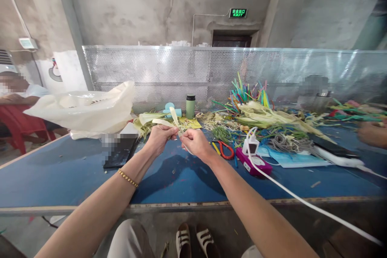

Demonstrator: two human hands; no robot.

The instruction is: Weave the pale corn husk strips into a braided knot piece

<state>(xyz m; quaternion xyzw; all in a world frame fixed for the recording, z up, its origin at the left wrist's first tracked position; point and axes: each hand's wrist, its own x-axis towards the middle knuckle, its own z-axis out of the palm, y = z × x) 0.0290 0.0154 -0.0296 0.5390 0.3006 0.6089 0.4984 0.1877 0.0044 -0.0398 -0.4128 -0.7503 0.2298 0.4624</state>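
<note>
Above the blue table, my left hand and my right hand are close together with fingers pinched. Between them is a pale corn husk strip, whose ends stick up past the fingertips. The left fingers grip it, and the right fingertips pinch its lower part. Just beyond my hands lies a pile of green and pale husks. Red-handled scissors rest right of my right hand.
Behind stands a green bottle before a perforated metal screen. A plastic bag and black tablet-like object sit left. A purple power strip trails a white cable on the right. A co-worker's hand shows far right.
</note>
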